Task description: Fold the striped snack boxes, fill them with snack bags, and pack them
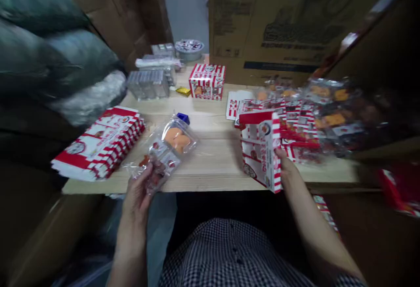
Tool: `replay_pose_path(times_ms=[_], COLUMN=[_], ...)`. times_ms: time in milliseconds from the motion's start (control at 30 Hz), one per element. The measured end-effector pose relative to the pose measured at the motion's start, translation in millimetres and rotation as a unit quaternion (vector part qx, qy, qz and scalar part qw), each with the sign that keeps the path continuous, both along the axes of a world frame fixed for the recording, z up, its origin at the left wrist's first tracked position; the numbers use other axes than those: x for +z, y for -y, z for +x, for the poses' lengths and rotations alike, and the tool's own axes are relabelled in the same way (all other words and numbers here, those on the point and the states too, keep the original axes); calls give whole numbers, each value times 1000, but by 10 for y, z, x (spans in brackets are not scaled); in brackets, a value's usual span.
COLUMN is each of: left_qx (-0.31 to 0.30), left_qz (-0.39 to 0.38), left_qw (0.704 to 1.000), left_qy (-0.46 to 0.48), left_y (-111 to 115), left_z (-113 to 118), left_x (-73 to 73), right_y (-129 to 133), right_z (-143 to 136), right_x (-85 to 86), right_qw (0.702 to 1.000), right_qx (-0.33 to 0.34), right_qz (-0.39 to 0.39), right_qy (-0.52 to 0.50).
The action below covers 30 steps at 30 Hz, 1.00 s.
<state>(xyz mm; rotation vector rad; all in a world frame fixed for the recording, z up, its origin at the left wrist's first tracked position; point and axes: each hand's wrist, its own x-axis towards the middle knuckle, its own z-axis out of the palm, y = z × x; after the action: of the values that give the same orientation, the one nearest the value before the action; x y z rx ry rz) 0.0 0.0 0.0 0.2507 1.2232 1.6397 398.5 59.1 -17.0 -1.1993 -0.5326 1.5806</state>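
My left hand (pixel 140 190) grips a clear plastic packet (pixel 169 147) that holds orange pieces and small sachets, above the front of the wooden table. Farther right, my right hand (pixel 286 169) is closed on the edge of a red-and-white striped box (pixel 260 149), held tilted over the table. Behind that box lie several striped boxes or cards (pixel 295 123). A stack of flat red-and-white cartons (pixel 100 142) sits at the table's left, beside my left hand. Just beyond the packet is a small blue object (pixel 183 118).
The wooden table (pixel 210 177) also bears an assembled striped box (pixel 207 82), a round tub of sachets (pixel 189 50), clear plastic cases (pixel 148 84) and a yellow sachet (pixel 183 91). Filled clear packets (pixel 334 118) pile up at right. A large cardboard box (pixel 282 29) stands behind.
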Motion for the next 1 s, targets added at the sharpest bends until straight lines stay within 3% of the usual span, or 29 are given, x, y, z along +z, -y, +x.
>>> replay_pose_path(times_ms=[133, 267, 333, 367, 400, 500, 567, 633, 800, 900, 1000], left_qx=[-15, -49, -59, -57, -52, -49, -63, -87, -130, -174, -232], left_qz=[-12, 0, 20, 28, 34, 24, 2, -15, -55, -90, -112], left_qw=[1000, 999, 998, 998, 998, 997, 993, 987, 968, 957, 940], left_qy=[11, 16, 7, -2, -14, -62, -100, -138, -209, -215, -223], left_y=[-41, -39, -32, -31, -32, -38, -34, -11, 120, 200, 213], left_z=[66, 132, 163, 177, 189, 205, 202, 197, 218, 207, 112], left_x=[-12, 20, 66, 91, 111, 103, 15, -127, -467, -514, -454], right_y=[30, 161, 236, 268, 295, 351, 375, 388, 373, 352, 335], right_z=[-23, -102, -152, -180, -209, -304, -359, -399, -441, -446, -451], right_x=[149, 165, 141, 119, 87, -75, -220, -360, -579, -628, -628], right_qw=[998, 990, 968, 941, 895, 686, 616, 596, 586, 583, 584], right_qx=[-38, 50, 121, 156, 193, 278, 316, 346, 377, 378, 380], right_qz=[50, 95, 131, 164, 204, 299, 311, 308, 292, 280, 270], right_qy=[8, 92, 177, 251, 347, 602, 650, 656, 656, 662, 665])
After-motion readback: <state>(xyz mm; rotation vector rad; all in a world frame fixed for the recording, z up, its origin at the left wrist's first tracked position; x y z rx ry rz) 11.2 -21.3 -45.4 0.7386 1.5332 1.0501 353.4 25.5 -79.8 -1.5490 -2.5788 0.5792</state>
